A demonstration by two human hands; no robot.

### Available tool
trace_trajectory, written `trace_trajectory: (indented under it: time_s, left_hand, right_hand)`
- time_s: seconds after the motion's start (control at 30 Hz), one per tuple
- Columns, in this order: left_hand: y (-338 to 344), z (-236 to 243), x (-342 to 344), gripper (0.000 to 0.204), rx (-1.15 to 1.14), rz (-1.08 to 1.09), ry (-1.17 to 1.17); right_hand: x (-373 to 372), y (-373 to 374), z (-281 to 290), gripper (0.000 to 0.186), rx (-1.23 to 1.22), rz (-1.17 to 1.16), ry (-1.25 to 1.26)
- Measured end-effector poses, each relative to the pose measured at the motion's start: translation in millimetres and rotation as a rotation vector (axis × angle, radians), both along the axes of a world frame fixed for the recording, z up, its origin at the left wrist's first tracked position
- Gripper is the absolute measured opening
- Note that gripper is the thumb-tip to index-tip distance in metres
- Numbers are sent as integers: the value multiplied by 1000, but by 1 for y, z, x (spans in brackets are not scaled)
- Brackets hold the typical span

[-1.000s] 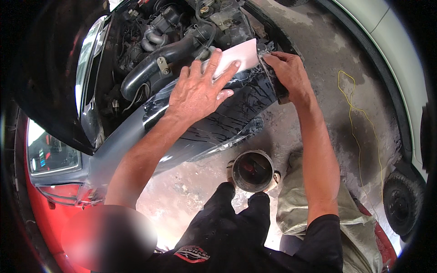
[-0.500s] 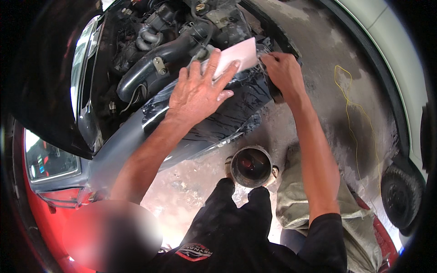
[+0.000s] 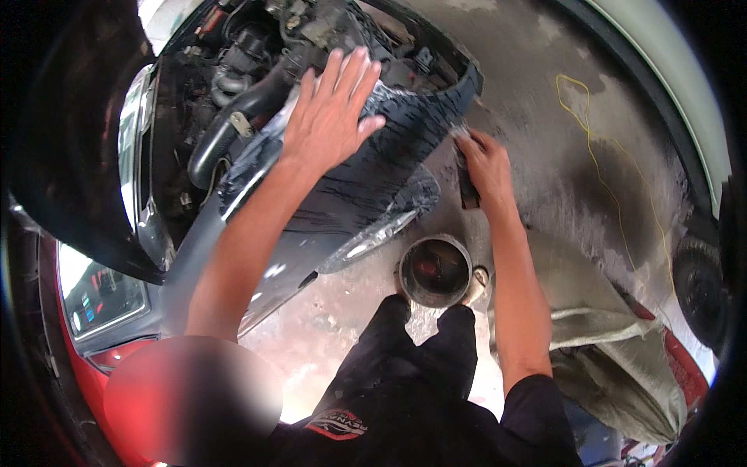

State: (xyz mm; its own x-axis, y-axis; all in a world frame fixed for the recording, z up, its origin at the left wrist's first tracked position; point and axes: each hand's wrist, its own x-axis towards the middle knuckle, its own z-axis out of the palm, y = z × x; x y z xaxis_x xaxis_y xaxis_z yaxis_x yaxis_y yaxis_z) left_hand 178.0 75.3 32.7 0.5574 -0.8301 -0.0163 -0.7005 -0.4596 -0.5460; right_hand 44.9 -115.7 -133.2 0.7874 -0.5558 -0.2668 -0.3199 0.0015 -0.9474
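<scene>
Four fingers (image 3: 331, 75) of the left hand (image 3: 315, 134) lie slightly parted on the wet, dark fender (image 3: 366, 179); a bucket (image 3: 461, 287) stands on the floor (image 3: 529, 93). Beside the fender, the right hand (image 3: 490, 167) has its fingers clamped on a dark block (image 3: 468, 191); farther right lies a yellow cord (image 3: 589, 140).

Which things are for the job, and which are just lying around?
For the job, I think:
- wet, dark car panel, under the left hand
- dark block, held in the right hand
- round bucket, probably

Just lying about, it seems:
- yellow cord
- olive cloth
</scene>
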Motion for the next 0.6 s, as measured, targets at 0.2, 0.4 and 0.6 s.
trace_trajectory:
  time_s: [0.2, 0.4, 0.6]
  left_hand:
    - [-36, -70, 12, 88, 96, -130, -23]
    - [-6, -187, -40, 73, -131, -363, 234]
    - [106, -400, -188, 45, -192, -91, 1240]
  right_hand:
    - [-178, 30, -141, 50, 400, -211, 283]
    - [-290, 98, -246, 43, 582, -352, 450]
    - [-319, 189, -359, 50, 508, -220, 512]
